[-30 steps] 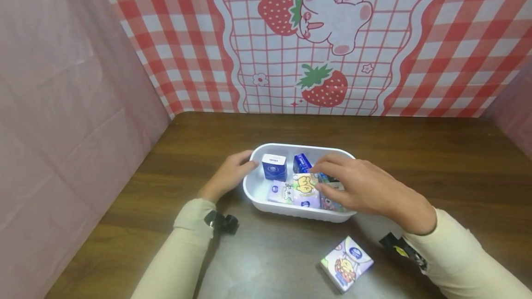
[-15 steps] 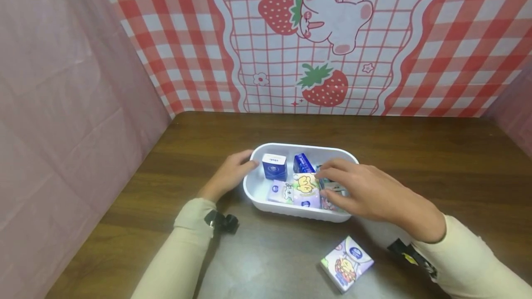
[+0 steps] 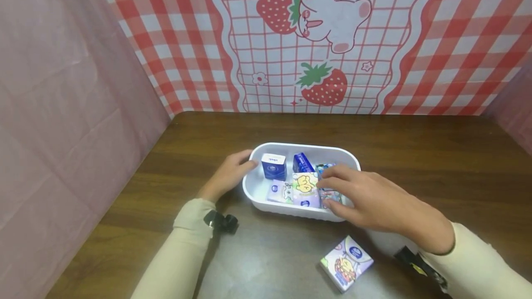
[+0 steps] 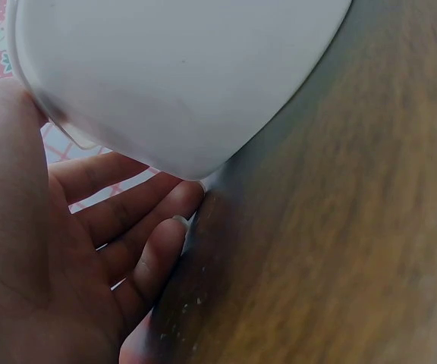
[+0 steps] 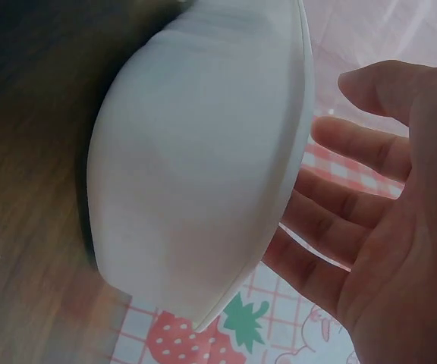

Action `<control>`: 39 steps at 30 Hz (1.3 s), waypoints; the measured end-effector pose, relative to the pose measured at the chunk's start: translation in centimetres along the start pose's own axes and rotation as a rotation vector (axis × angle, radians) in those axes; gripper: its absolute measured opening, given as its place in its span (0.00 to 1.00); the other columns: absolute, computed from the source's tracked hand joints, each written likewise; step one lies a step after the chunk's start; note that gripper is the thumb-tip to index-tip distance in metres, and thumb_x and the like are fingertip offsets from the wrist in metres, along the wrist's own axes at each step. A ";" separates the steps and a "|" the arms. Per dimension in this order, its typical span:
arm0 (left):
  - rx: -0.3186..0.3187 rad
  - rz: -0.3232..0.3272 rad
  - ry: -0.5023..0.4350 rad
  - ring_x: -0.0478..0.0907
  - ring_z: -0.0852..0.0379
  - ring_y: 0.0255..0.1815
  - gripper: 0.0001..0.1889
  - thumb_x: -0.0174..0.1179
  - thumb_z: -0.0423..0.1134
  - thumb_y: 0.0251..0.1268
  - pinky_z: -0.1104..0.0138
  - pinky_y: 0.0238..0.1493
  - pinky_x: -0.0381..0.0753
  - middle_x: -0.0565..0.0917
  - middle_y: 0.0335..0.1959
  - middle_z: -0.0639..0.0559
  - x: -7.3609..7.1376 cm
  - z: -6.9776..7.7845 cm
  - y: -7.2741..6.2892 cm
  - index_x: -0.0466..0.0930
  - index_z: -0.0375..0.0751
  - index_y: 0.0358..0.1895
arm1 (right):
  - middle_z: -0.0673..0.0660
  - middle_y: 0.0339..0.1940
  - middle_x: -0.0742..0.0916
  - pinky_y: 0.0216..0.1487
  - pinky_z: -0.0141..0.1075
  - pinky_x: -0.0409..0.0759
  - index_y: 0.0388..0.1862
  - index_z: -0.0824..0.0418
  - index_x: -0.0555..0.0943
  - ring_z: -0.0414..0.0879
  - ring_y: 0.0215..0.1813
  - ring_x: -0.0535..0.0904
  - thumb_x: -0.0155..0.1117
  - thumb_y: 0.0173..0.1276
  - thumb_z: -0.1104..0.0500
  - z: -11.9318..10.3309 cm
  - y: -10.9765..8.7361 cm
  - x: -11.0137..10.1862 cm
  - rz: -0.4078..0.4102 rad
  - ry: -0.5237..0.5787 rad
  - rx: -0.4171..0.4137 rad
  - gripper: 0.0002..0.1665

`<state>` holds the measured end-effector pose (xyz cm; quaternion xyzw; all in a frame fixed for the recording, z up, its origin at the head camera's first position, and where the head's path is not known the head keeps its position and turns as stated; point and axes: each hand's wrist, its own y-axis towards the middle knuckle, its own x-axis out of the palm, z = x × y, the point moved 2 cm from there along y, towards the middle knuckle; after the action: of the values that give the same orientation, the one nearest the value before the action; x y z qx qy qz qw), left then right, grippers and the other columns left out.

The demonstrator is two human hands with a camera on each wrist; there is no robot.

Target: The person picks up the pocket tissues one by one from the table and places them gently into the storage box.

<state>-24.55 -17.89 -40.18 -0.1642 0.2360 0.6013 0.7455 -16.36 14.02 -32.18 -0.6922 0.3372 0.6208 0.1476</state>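
A white oval plastic basin (image 3: 299, 213) holds several small tissue packs. My left hand (image 3: 229, 175) holds its left end, thumb over the rim and fingers along the outside wall. Over the right end hovers my right hand (image 3: 376, 200), fingers spread and relaxed, with nothing between them in the right wrist view. Inside, a dark blue pack (image 3: 274, 170) stands upright at the left, and another blue pack (image 3: 302, 163) leans at the back. Two lilac packs lie in front, one with a yellow cartoon (image 3: 305, 188). More patterned packs (image 3: 326, 168) are partly hidden under the right fingers.
One lilac tissue pack (image 3: 347, 264) lies on the brown wooden table (image 3: 415, 151), in front of the basin and left of the right wrist. A red checked strawberry cloth (image 3: 324, 86) hangs behind the table, and a pink curtain (image 3: 75, 128) at the left.
My right hand has drawn back to the right and toward me, uncovering patterned packs at the basin's right end. The left hand and the basin have stayed in place.
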 end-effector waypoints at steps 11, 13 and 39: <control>-0.004 -0.003 0.007 0.77 0.50 0.61 0.26 0.56 0.48 0.72 0.54 0.62 0.76 0.80 0.63 0.46 0.0 0.2 0.1 0.74 0.43 0.69 | 0.44 0.55 0.82 0.48 0.40 0.84 0.57 0.46 0.84 0.38 0.50 0.81 0.64 0.71 0.44 -0.9 -0.2 -0.3 0.015 -0.018 -0.042 0.19; -0.006 -0.004 0.010 0.77 0.49 0.61 0.26 0.56 0.48 0.72 0.53 0.63 0.75 0.79 0.63 0.46 0.1 0.2 0.1 0.73 0.43 0.69 | 0.43 0.54 0.82 0.47 0.39 0.84 0.58 0.45 0.83 0.38 0.49 0.81 0.64 0.71 0.44 -1.1 -0.3 -0.4 -0.005 -0.016 -0.042 0.19; -0.014 -0.001 0.010 0.76 0.49 0.63 0.26 0.56 0.48 0.72 0.52 0.65 0.73 0.79 0.64 0.46 0.0 0.2 0.0 0.74 0.43 0.69 | 0.43 0.46 0.80 0.41 0.37 0.83 0.53 0.48 0.83 0.34 0.42 0.75 0.66 0.68 0.41 -2.7 -0.7 0.4 -0.057 -0.025 -0.164 0.19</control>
<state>-24.55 -17.79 -40.05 -0.1727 0.2356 0.6016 0.7435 -13.87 12.73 -32.22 -0.7035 0.2635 0.6504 0.1124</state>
